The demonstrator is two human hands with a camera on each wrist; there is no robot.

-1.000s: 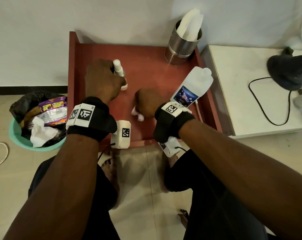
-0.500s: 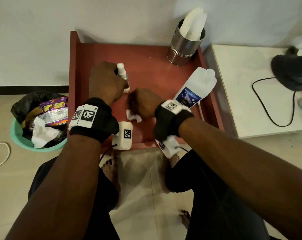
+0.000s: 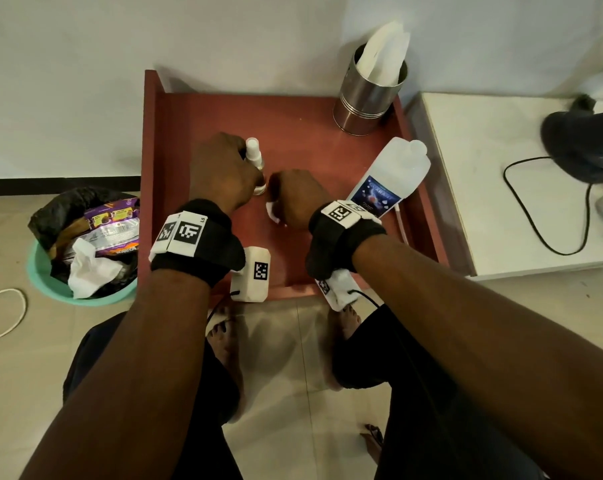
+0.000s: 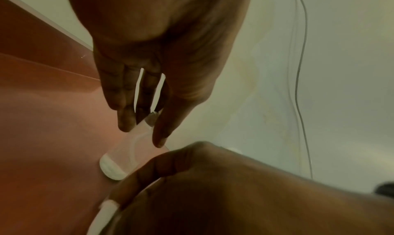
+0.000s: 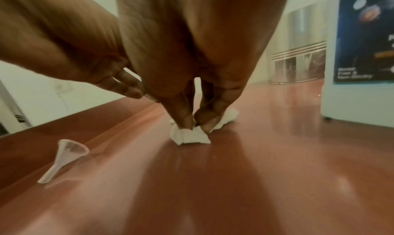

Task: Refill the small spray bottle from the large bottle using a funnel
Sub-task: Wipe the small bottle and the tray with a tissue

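Note:
My left hand (image 3: pixel 225 171) grips the small clear spray bottle (image 3: pixel 254 157), white sprayer on top, base down by the red tray (image 3: pixel 293 126). From the left wrist, the fingers (image 4: pixel 125 120) and thumb wrap the bottle (image 4: pixel 136 147). Close to the bottle's base, my right hand (image 3: pixel 293 199) pinches a crumpled white tissue (image 5: pixel 189 135) against the tray. The large bottle (image 3: pixel 390 178) with a blue label stands to its right. A small clear funnel (image 5: pixel 64 156) lies on its side on the tray, seen only from the right wrist.
A steel cup (image 3: pixel 369 95) holding white tissues stands at the tray's back right corner. A teal bin (image 3: pixel 82 251) of rubbish sits on the floor to the left. On the right, a white table (image 3: pixel 483 174) carries a black cable and a dark fan base.
My right hand has slid the tissue leftward across the tray, closer to the small bottle's base. My left hand keeps its hold on the bottle.

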